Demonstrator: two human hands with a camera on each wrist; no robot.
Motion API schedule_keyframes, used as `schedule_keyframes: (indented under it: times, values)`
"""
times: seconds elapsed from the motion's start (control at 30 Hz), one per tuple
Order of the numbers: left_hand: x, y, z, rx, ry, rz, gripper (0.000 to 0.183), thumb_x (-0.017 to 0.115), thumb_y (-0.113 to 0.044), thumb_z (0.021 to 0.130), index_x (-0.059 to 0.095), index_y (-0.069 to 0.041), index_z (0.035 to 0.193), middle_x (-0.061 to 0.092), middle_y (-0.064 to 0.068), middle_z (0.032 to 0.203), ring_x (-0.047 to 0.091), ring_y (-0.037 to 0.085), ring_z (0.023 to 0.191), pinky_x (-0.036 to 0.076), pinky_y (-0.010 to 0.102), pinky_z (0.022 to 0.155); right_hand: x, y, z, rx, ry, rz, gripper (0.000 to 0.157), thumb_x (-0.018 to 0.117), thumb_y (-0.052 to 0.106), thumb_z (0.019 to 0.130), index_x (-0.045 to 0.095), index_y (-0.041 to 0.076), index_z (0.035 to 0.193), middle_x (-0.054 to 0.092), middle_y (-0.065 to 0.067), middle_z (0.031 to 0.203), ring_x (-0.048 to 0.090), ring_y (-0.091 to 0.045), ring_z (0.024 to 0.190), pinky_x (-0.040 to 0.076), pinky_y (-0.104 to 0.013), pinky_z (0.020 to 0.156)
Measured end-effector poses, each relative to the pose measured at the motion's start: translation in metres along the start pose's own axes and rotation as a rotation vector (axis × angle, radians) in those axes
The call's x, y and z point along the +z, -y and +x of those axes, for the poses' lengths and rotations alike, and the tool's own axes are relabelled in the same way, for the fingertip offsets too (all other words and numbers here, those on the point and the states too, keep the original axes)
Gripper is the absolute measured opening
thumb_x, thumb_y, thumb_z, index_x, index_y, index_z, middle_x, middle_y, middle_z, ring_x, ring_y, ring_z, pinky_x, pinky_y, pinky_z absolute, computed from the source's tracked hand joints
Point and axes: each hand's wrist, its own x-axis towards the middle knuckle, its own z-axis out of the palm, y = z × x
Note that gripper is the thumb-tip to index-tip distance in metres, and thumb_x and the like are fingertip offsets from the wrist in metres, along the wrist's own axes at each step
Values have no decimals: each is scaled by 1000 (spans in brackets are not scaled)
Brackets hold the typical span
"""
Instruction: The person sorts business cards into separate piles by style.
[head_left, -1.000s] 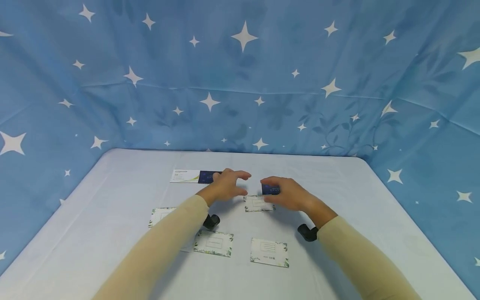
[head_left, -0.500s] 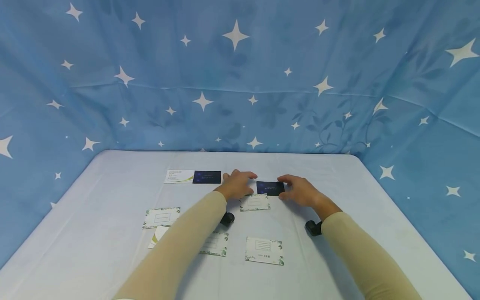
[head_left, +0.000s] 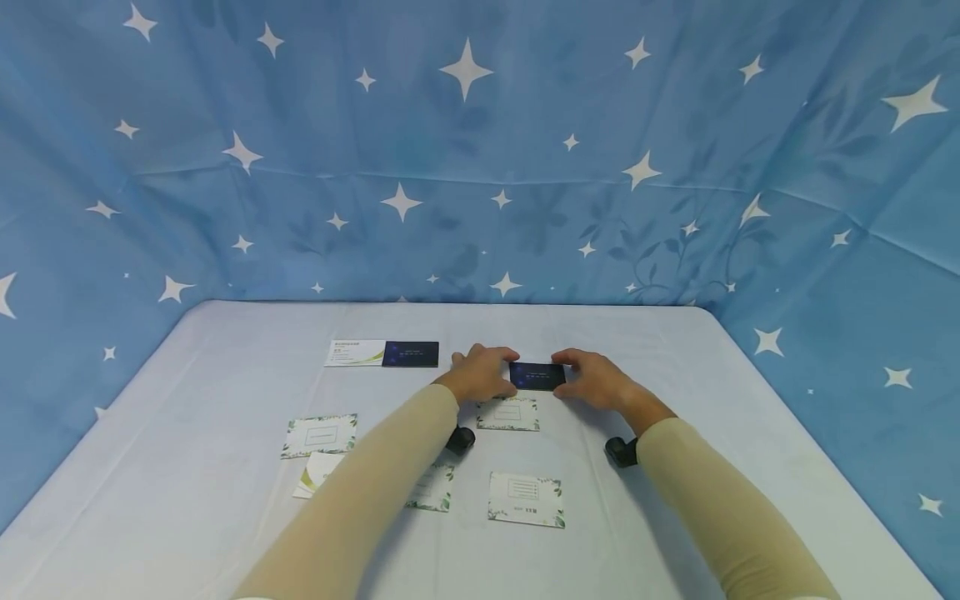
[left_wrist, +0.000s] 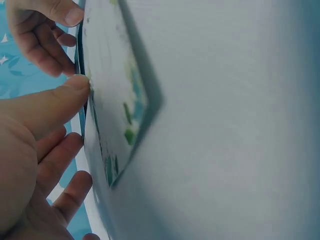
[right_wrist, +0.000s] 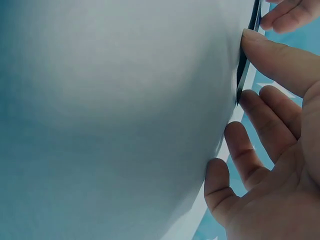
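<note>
In the head view, a dark navy business card lies toward the back of the table, between my two hands. My left hand holds its left end, thumb at the near edge and a finger at the far edge. At the other end, my right hand grips the card likewise between thumb and fingers. The left wrist view shows the left thumb against the card's edge; in the right wrist view the right thumb does the same. Just nearer is a white leaf-bordered card.
Farther left, a white card adjoins another dark card. Nearer lie a leaf-bordered card, a white-and-green card, a partly covered leafy card and a text-printed one. A starry blue curtain hangs behind the table.
Both hands have come to the dark card's ends, the left moving right. The leaf-bordered card below it has shifted slightly nearer. The head view has turned a little right.
</note>
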Motion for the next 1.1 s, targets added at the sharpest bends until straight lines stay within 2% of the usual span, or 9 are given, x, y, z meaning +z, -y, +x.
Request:
schedule_keyframes:
  times: [0.3, 0.47, 0.6, 0.83, 0.93, 1.1]
  values:
    - [-3, -6, -2, -30, -16, -70, 54, 75, -28, 92, 57, -24, 142, 56, 2, 138, 43, 25, 121, 28, 50, 101, -1, 0, 5, 5, -8, 24, 62, 79, 14, 86, 54, 4, 141, 54, -15, 141, 48, -37, 125, 35, -53, 106]
    - [-1, -3, 0, -51, -37, -113, 52, 78, -25, 89, 61, -24, 137, 59, -3, 133, 43, 25, 122, 27, 52, 104, -1, 3, 5, 16, -1, 35, 61, 81, 13, 83, 56, 4, 139, 56, -13, 139, 48, -35, 123, 35, -52, 107]
    - [-4, 1, 0, -41, -44, -135, 51, 79, -23, 88, 62, -23, 136, 59, -3, 131, 43, 27, 120, 27, 52, 102, -1, 7, 4, 9, -3, 20, 61, 82, 15, 83, 57, 5, 138, 57, -12, 137, 47, -35, 127, 35, -52, 107]
    - [-24, 24, -9, -38, -69, -125, 50, 78, -24, 88, 62, -23, 136, 59, -5, 132, 42, 24, 123, 27, 50, 101, 3, 31, 10, -81, -27, 40, 57, 79, 18, 86, 58, 5, 137, 59, -12, 131, 49, -34, 123, 39, -51, 101]
    - [-34, 38, -15, -62, -79, -139, 50, 78, -24, 89, 61, -23, 136, 58, -4, 133, 40, 26, 125, 26, 52, 103, 8, 45, 17, -122, -36, 43, 54, 78, 20, 88, 58, 5, 136, 60, -11, 130, 50, -32, 121, 40, -49, 99]
    - [-50, 64, -24, -64, -85, -151, 50, 77, -22, 90, 60, -20, 137, 58, -3, 135, 36, 29, 135, 18, 58, 107, 21, 69, 32, -150, -37, 56, 51, 76, 21, 91, 59, 7, 136, 61, -7, 132, 51, -29, 123, 41, -47, 100]
